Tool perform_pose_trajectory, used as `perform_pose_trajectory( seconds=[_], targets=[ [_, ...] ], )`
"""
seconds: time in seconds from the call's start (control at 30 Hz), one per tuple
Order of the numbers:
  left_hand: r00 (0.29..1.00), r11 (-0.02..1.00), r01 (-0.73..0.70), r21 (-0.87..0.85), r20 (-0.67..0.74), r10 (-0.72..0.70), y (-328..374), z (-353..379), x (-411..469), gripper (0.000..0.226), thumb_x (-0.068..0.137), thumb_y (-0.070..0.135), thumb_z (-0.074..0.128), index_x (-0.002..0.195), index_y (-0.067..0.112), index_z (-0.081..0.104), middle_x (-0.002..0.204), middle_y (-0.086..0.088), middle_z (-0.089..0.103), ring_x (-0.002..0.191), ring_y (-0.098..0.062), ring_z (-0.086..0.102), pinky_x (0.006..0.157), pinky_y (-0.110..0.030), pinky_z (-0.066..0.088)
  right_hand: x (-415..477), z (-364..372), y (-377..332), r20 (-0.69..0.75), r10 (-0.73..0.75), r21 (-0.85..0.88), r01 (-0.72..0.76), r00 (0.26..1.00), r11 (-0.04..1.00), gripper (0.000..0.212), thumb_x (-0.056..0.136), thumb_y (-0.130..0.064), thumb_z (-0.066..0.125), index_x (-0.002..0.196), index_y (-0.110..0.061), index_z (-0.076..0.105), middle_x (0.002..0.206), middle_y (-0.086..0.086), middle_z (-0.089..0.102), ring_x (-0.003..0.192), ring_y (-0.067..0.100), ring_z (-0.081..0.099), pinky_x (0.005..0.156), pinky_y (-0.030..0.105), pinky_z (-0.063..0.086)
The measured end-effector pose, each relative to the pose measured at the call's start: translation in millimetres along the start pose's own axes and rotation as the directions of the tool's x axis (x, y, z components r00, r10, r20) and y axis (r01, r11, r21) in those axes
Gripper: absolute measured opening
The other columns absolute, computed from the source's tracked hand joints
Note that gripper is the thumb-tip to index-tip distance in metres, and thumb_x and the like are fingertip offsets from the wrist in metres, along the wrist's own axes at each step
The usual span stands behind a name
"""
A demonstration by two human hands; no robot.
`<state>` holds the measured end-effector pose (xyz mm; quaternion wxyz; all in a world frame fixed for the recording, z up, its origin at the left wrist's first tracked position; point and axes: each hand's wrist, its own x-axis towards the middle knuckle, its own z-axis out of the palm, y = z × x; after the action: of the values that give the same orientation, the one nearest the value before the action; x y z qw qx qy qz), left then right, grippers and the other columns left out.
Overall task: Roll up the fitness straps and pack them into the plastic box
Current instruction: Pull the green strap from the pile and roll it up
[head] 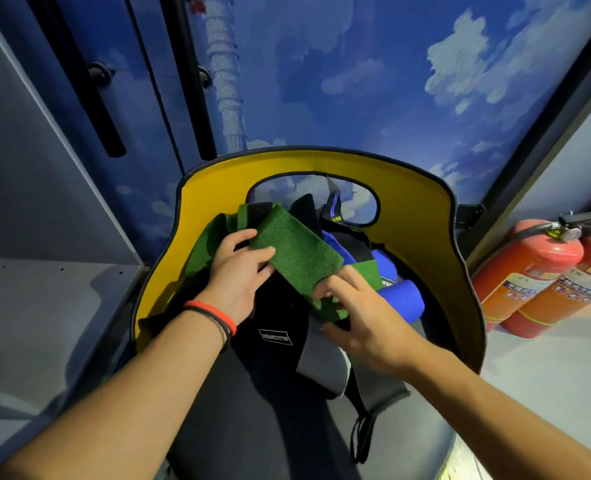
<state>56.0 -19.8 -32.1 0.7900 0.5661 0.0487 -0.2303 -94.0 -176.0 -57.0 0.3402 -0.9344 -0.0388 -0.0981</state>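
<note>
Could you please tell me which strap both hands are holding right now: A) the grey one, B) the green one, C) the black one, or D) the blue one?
B: the left hand and the right hand each grip an end of the green strap, while the blue roll lies on the chair, in neither hand.

A yellow-backed chair (425, 216) faces a blue cloud-printed wall (356, 81), two red extinguishers (543, 271) beside it.

A chair (412, 209) with a dark seat and yellow back carries tangled webbing: a green strap (297, 258) at 12 o'clock, a blue roll (403, 301) at 2, a black strap (273, 327) mid-seat, and a grey strap (322, 362) at 5. Two red fire extinguishers (529, 271) lie on the floor (547, 375) at 3 o'clock.
</note>
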Motion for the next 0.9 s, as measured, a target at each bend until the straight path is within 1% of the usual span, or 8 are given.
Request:
perform_pose_trajectory(
  seconds=[0.17, 0.3, 0.4, 0.47, 0.57, 0.63, 0.77, 0.9],
  targets=[
    [0.998, 0.999, 0.040, 0.016, 0.047, -0.040, 10.5, -14.5, 1.6, 0.048, 0.090, -0.015, 0.047, 0.121, 0.018, 0.063, 0.114, -0.013, 0.069, 0.102, -0.026, 0.065, 0.080, -0.035, 0.052, -4.5, -17.4, 26.2, -0.171, 0.195, -0.054, -0.206, 0.966, 0.977, 0.043, 0.078, -0.001, 0.067, 0.112, -0.025, 0.056, 0.117, -0.006, 0.047, 0.091, 0.004, 0.061, 0.077, 0.035, 0.054],
    [0.988, 0.976, 0.086, 0.202, 0.111, -0.110, 8.8, -17.2, -2.6, 0.051, 0.086, -0.012, 0.039, 0.117, 0.018, 0.065, 0.104, -0.009, 0.064, 0.074, -0.016, 0.050, 0.053, -0.024, 0.033, -5.7, -18.4, 30.9, 0.078, 0.253, -0.275, -0.223, 0.964, 0.935, 0.025, 0.084, -0.023, 0.077, 0.106, -0.031, 0.068, 0.152, -0.007, 0.031, 0.097, 0.012, 0.061, 0.080, 0.038, 0.053],
    [0.980, 0.940, 0.056, 0.338, 0.160, -0.116, 5.1, -17.4, -5.9, 0.049, 0.083, -0.010, 0.038, 0.112, 0.017, 0.066, 0.100, -0.006, 0.062, 0.071, -0.013, 0.050, 0.048, -0.022, 0.031, -1.5, -22.8, 24.0, 0.090, 0.182, -0.254, -0.154, 0.979, 0.955, 0.026, 0.083, -0.021, 0.076, 0.073, -0.039, 0.059, 0.164, -0.018, 0.014, 0.083, 0.000, 0.059, 0.068, 0.028, 0.044],
    [0.987, 0.877, -0.050, 0.478, 0.158, -0.030, 4.0, -17.7, -4.5, 0.047, 0.082, -0.010, 0.043, 0.105, 0.023, 0.067, 0.103, -0.004, 0.061, 0.078, -0.016, 0.051, 0.052, -0.023, 0.039, 4.4, -25.7, 16.1, 0.005, 0.220, -0.081, -0.219, 0.975, 0.972, 0.026, 0.075, -0.022, 0.070, 0.060, -0.033, 0.052, 0.153, -0.018, 0.044, 0.088, 0.001, 0.065, 0.073, 0.029, 0.049],
    [0.978, 0.758, -0.195, 0.622, 0.179, 0.105, 2.1, -18.2, -3.3, 0.045, 0.082, -0.008, 0.051, 0.100, 0.031, 0.064, 0.104, 0.002, 0.062, 0.080, -0.019, 0.055, 0.064, -0.031, 0.047, 12.6, -26.5, 2.6, -0.149, 0.336, 0.353, -0.268, 0.930, 0.896, 0.009, 0.083, -0.020, 0.069, 0.078, -0.021, 0.062, 0.112, -0.010, 0.073, 0.064, 0.019, 0.070, 0.064, 0.038, 0.055],
    [0.969, 0.717, -0.240, 0.655, 0.206, 0.137, 0.2, -18.8, -3.6, 0.044, 0.083, -0.008, 0.056, 0.100, 0.032, 0.062, 0.096, 0.000, 0.063, 0.069, -0.018, 0.053, 0.066, -0.037, 0.048, 16.6, -27.6, -5.1, -0.124, 0.354, 0.497, -0.251, 0.927, 0.831, 0.011, 0.094, -0.014, 0.071, 0.101, -0.020, 0.065, 0.104, -0.001, 0.075, 0.065, 0.016, 0.068, 0.060, 0.034, 0.055],
    [0.971, 0.737, -0.234, 0.634, 0.194, 0.141, 1.6, -23.5, -1.7, 0.045, 0.077, -0.011, 0.059, 0.091, 0.032, 0.063, 0.099, -0.004, 0.066, 0.073, -0.019, 0.060, 0.073, -0.051, 0.057, 24.9, -26.1, -4.6, -0.069, 0.418, 0.321, -0.376, 0.906, 0.869, 0.019, 0.090, -0.020, 0.077, 0.109, -0.022, 0.077, 0.071, -0.011, 0.073, 0.060, 0.004, 0.063, 0.061, 0.020, 0.052],
    [0.983, 0.783, -0.186, 0.593, 0.116, 0.145, 7.0, -23.9, 1.8, 0.036, 0.072, -0.015, 0.050, 0.079, 0.019, 0.059, 0.067, -0.002, 0.046, 0.061, -0.020, 0.041, 0.062, -0.033, 0.036, 32.7, -28.0, -1.8, -0.081, 0.547, 0.608, -0.394, 0.833, 0.689, 0.017, 0.094, -0.005, 0.070, 0.110, -0.001, 0.073, 0.071, 0.005, 0.067, 0.051, 0.006, 0.063, 0.053, 0.019, 0.055]
  ],
)
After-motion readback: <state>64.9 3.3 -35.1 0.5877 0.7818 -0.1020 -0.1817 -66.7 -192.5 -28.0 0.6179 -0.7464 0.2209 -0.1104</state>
